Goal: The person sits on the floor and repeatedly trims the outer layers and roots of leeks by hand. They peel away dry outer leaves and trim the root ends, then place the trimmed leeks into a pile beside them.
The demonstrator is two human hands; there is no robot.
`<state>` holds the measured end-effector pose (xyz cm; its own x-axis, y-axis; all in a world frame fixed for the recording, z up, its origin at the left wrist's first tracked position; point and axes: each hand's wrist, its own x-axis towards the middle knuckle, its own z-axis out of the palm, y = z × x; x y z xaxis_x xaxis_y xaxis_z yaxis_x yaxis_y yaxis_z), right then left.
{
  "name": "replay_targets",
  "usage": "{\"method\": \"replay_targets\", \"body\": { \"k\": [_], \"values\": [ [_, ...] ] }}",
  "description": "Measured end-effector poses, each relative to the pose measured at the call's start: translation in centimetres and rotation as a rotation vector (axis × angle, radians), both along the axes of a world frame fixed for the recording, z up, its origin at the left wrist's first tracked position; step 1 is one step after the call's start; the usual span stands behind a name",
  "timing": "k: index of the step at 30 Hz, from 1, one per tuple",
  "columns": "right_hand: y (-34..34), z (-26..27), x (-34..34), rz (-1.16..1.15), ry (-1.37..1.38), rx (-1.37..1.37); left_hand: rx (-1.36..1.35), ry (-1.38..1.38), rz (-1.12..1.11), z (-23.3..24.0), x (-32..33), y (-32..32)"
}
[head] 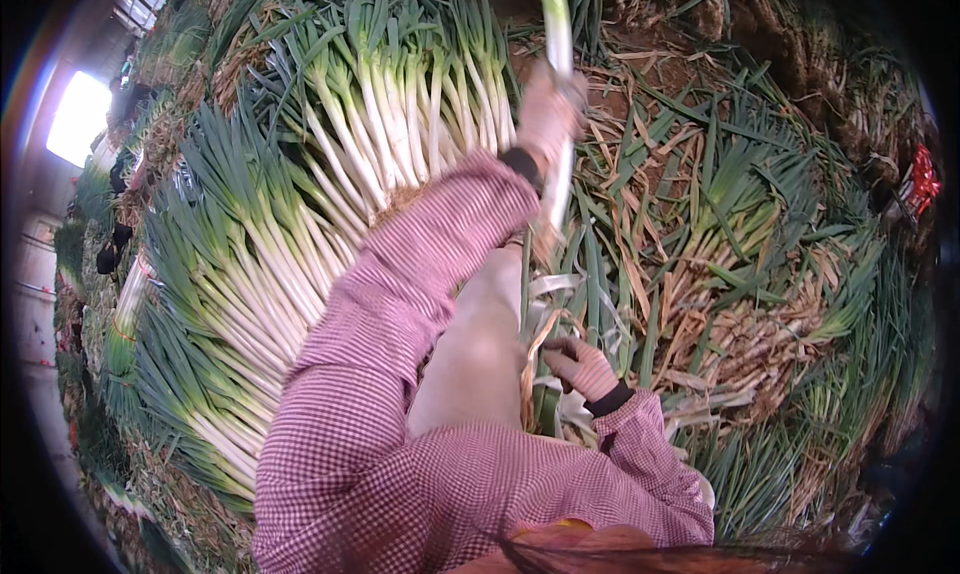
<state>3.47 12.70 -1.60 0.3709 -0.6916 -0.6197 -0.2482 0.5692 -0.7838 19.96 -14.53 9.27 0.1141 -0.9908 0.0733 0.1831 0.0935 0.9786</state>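
Observation:
In a striped glove, my left hand (553,113) is closed around the white shank of a large green onion (559,38), held lengthwise with its leaves at the top and roots toward me. Motion blurs this hand. My right hand (585,368), also gloved, is lower, beside dry peeled leaves (541,341); its fingers are partly curled and nothing shows in them. Cleaned green onions (397,116) with white shanks lie fanned out to the left of my left forearm, and more (255,274) spread below them.
Uncleaned green onions with dry, soiled leaves (750,326) are heaped at the right. Stripped leaves (637,154) litter the brown ground between the piles. A tied bundle of green onions (127,311) stands at the far left. A red plastic piece (922,175) is at the right edge.

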Motion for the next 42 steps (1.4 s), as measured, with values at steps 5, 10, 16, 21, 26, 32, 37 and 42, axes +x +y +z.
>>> {"method": "replay_targets", "body": {
  "k": [5,10,16,21,26,32,37,42],
  "values": [
    [-1.8,-7.0,-5.5,0.012,0.15,0.104,0.069,-0.341,0.316,-3.4,10.5,-14.1],
    [-2.3,-14.9,-11.2,-0.112,0.142,0.143,0.94,-1.528,0.244,-19.7,16.8,-9.7],
    [-3.4,-20.7,-13.4,-0.039,0.298,0.121,0.666,-1.717,0.219,-23.3,18.8,-9.4],
    [-4.5,-21.5,-14.0,0.033,0.542,-0.055,0.554,-1.904,-0.175,-23.6,16.0,-11.5],
    [-9.2,-21.7,-20.2,-0.336,0.876,-0.315,0.816,-1.698,-0.25,-29.2,13.4,-9.3],
    [-17.5,-19.8,-21.1,0.052,0.916,0.015,0.247,-1.979,-0.02,-26.4,5.6,-5.7],
    [-14.6,-20.2,-9.1,-0.284,0.156,0.097,-0.248,-1.464,-0.836,-27.7,-10.9,-1.6],
    [-15.0,-21.3,-17.4,0.431,1.045,-0.062,0.507,-0.588,-0.977,-33.7,-22.3,3.1]
  ]
}}
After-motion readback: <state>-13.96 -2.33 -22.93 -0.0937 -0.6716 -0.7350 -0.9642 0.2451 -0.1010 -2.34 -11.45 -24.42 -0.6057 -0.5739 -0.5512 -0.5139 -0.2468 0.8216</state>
